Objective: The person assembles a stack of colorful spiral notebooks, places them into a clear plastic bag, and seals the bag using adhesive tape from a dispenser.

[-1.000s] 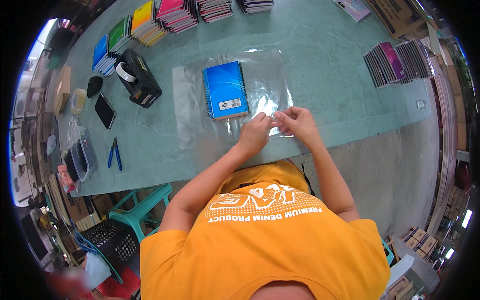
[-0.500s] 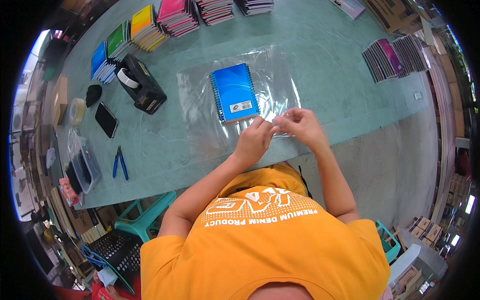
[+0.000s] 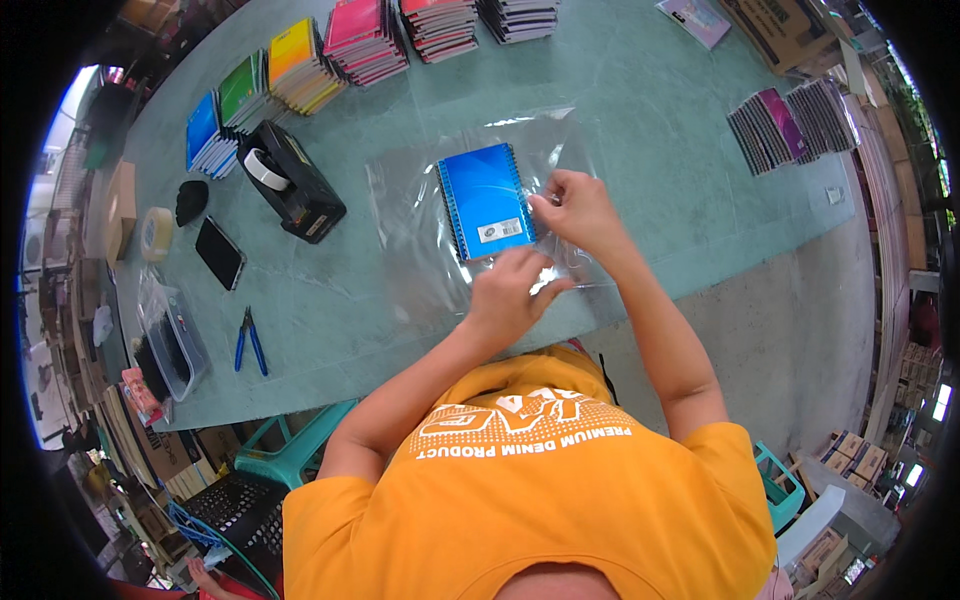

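Note:
A blue spiral notebook (image 3: pixel 484 195) with a white label lies on a clear plastic sheet (image 3: pixel 408 235) on the green table. At the notebook's right edge, my right hand (image 3: pixel 582 212) has thumb and fingers curled together, pinching the sheet's right part. My left hand (image 3: pixel 505 298) rests on the plastic just below the notebook's lower edge. Its thumb stretches to the right, apart from the fingers, which lie over the film. Part of the sheet's near side is hidden under this hand.
Stacked notebooks in several colours, such as the yellow stack (image 3: pixel 297 65), line the far side. To the left are a tape dispenser (image 3: pixel 292 185), a phone (image 3: pixel 219 253), blue-handled pliers (image 3: pixel 250 342), a tape roll (image 3: pixel 156 234) and a plastic box (image 3: pixel 178 345). More spiral notebooks (image 3: pixel 765 128) lie right.
My hands have moved apart: the right went up beside the notebook, drawing the sheet's right part inward. The left opened its thumb away from its fingers. The whole view shifted slightly.

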{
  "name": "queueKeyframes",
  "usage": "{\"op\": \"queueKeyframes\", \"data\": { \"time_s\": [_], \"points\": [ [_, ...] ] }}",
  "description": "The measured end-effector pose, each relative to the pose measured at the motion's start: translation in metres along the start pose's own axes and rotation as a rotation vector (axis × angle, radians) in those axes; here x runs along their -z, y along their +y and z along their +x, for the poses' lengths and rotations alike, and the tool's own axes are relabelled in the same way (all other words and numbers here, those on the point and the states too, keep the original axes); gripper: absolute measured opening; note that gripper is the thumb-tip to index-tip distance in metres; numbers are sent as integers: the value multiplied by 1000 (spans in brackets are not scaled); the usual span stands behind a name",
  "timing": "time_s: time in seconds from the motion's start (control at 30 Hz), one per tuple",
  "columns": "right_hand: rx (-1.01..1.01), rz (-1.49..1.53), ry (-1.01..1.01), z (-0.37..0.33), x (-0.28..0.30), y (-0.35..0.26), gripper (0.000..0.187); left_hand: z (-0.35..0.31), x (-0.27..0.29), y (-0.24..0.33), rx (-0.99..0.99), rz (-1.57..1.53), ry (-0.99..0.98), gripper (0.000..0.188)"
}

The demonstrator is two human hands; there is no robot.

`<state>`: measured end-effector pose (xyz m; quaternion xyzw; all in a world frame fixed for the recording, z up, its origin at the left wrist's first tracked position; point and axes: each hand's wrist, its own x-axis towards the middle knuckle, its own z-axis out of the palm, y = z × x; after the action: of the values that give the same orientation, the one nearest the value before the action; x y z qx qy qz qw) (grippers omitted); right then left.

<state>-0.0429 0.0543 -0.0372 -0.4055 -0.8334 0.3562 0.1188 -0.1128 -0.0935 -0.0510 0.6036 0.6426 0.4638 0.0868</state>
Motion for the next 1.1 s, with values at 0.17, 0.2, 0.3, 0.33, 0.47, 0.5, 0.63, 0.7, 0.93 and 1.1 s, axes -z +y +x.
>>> {"op": "queueKeyframes", "data": {
  "time_s": [0.17, 0.2, 0.3, 0.33, 0.47, 0.5, 0.63, 0.7, 0.93, 1.1],
  "points": [
    [66, -6, -181, -9, -10, -43, 19, 40, 63, -42, 449, -55, 79, 26],
    [85, -13, -168, -13, -17, -47, 19, 49, 64, -49, 420, -9, 127, 29],
    [146, -9, -127, -26, -44, -41, 28, 82, 53, -67, 302, 169, 168, 35],
    [160, -36, -132, -30, -47, -39, 26, 95, 39, -66, 241, 260, 118, 36],
    [201, -143, -144, -40, -49, -43, 19, 148, 28, -119, 394, 127, -88, 37],
    [192, -154, -156, -40, -49, -43, 19, 162, 34, -142, 343, 153, -19, 36],
    [310, -331, -80, -28, -46, -46, 25, 171, 25, -202, -215, 213, -133, 34],
    [412, -376, -2, -20, -43, -41, 30, 176, 8, -193, -402, -1, -464, 26],
    [404, -285, -53, -6, -32, -31, 51, 160, 77, -196, 133, 142, -972, 32],
    [429, -311, -97, 2, -26, -34, 51, 145, 69, -192, 37, 199, -685, 34]
  ]
}}
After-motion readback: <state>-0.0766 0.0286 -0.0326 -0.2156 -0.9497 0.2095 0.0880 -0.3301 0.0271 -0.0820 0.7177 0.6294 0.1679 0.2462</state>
